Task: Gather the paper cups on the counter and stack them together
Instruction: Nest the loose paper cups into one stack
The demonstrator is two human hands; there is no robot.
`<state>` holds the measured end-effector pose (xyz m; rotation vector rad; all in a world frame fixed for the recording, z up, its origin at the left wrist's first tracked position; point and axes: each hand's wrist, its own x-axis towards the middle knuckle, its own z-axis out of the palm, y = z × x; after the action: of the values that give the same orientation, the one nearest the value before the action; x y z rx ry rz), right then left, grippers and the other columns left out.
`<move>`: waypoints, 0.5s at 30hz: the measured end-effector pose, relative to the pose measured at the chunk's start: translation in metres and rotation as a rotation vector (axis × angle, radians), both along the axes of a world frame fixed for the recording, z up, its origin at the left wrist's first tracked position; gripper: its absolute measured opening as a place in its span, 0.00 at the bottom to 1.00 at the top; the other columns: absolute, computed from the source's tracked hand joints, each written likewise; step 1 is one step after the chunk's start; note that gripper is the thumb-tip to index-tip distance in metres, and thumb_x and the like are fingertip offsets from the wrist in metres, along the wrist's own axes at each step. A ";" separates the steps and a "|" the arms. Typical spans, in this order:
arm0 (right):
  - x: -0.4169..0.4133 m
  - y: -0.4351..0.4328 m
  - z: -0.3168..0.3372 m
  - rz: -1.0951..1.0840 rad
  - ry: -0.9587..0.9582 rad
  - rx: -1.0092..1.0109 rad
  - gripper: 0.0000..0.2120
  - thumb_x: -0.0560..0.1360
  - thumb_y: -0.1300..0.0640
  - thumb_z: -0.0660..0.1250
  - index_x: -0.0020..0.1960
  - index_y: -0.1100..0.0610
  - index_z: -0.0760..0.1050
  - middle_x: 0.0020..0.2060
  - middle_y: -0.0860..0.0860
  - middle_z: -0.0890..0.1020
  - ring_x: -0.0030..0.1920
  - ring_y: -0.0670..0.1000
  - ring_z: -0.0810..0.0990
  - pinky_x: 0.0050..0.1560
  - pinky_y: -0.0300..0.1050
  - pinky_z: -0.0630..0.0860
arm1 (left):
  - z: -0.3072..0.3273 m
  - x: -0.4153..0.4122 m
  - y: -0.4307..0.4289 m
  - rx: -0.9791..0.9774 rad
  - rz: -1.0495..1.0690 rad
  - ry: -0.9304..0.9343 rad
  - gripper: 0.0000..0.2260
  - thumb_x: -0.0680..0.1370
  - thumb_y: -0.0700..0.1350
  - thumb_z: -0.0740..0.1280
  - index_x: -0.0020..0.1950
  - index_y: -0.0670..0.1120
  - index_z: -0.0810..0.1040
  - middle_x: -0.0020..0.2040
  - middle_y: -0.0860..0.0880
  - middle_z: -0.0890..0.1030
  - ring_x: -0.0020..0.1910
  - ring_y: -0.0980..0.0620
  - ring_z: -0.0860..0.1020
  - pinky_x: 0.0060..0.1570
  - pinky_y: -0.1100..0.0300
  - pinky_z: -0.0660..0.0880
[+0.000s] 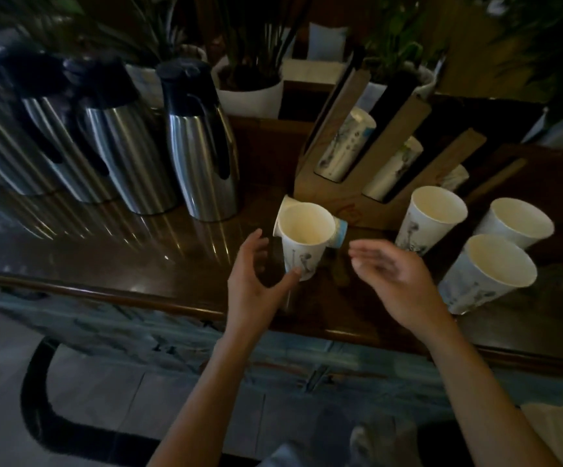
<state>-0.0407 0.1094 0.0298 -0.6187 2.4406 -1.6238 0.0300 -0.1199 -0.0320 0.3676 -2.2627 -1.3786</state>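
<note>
Several white paper cups with grey flower prints are on the dark wooden counter [111,264]. One upright cup [303,241] is at the centre, with a tipped cup [339,234] lying behind it. Three more upright cups are on the right: one [428,219] by the holder, one [514,222] at the far right, one [485,273] nearest me. My left hand [256,281] is open, its thumb touching the centre cup's base. My right hand [394,281] hovers open between the centre cup and the right-hand cups, holding nothing.
Several steel thermos jugs [202,143] line the counter's left. A brown cup holder [374,153] with stacked cups in its slots stands behind the loose cups. Potted plants [249,92] fill the back. The counter's front edge runs below my hands.
</note>
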 end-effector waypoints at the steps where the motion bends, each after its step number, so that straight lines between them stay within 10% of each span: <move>1: -0.012 -0.005 0.003 -0.027 0.051 0.024 0.13 0.78 0.50 0.70 0.61 0.40 0.79 0.55 0.36 0.83 0.58 0.35 0.80 0.52 0.32 0.80 | 0.000 -0.009 -0.001 0.014 -0.031 -0.020 0.43 0.68 0.60 0.76 0.78 0.54 0.60 0.69 0.57 0.74 0.65 0.61 0.75 0.59 0.67 0.74; 7: -0.086 -0.053 0.010 -0.046 0.249 0.397 0.33 0.71 0.60 0.78 0.71 0.45 0.71 0.68 0.47 0.77 0.69 0.48 0.74 0.67 0.52 0.75 | -0.009 -0.031 0.013 0.061 -0.141 -0.018 0.36 0.69 0.59 0.76 0.73 0.55 0.66 0.67 0.57 0.77 0.64 0.61 0.76 0.60 0.62 0.79; 15: -0.113 -0.116 -0.024 0.231 0.246 0.639 0.48 0.67 0.50 0.81 0.80 0.48 0.59 0.72 0.55 0.70 0.73 0.59 0.67 0.72 0.59 0.66 | -0.011 -0.016 -0.030 0.034 -0.049 -0.015 0.40 0.61 0.62 0.80 0.70 0.59 0.69 0.60 0.60 0.71 0.60 0.67 0.72 0.53 0.71 0.71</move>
<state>-0.1535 -0.0068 0.0058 -0.9683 2.7105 -0.6484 0.0143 -0.1496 -0.0427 0.3360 -2.2770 -1.4450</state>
